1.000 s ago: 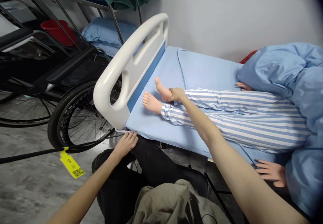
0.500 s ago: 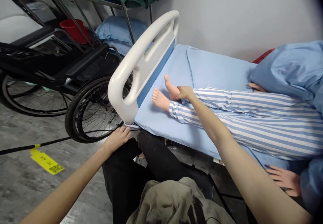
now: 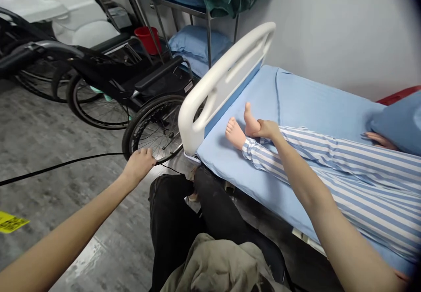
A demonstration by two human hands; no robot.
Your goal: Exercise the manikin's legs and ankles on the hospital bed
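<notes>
Far foot (image 3: 251, 121) is pointing up at one o'clock over the bed (image 3: 315, 97), right hand (image 3: 269, 129) grasping it, seemingly steadying; left hand (image 3: 140, 164) is hanging at eleven, half-curled, hold unclear! Lifting would be needing firm support.

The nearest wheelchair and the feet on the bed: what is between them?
In the head view, the footboard and a strip of sheet lie between the wheelchair and feet.

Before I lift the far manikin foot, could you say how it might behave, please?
The far manikin foot, held by the right hand, is probably fairly firm, given its smooth, moulded look. Joined to a striped-trousered leg, it may feel heavy for its size.
</notes>
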